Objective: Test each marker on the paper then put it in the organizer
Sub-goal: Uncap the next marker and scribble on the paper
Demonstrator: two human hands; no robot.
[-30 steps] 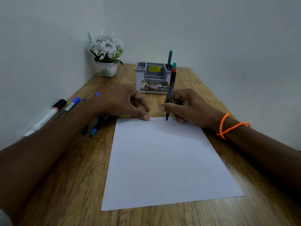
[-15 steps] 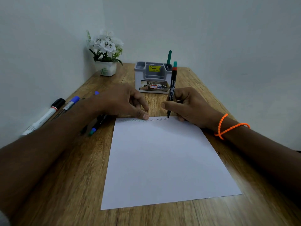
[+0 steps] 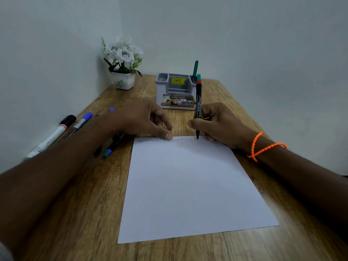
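Pinched in the right hand (image 3: 216,123), the marker (image 3: 198,108) stands nearly upright, tip on the paper (image 3: 188,185) at its top edge. Zigzag line's crept a bit further right since a second ago, so testing's ongoing. Left hand (image 3: 143,119) holds nothing, fingertips pinning the sheet. Organizer (image 3: 165,89) waits behind.

I see a white pot of white flowers (image 3: 123,63) in the far left corner of the wooden tabletop (image 3: 79,213), against pale walls (image 3: 244,34).

Bare forearms, orange beaded bracelet (image 3: 263,147) on right wrist
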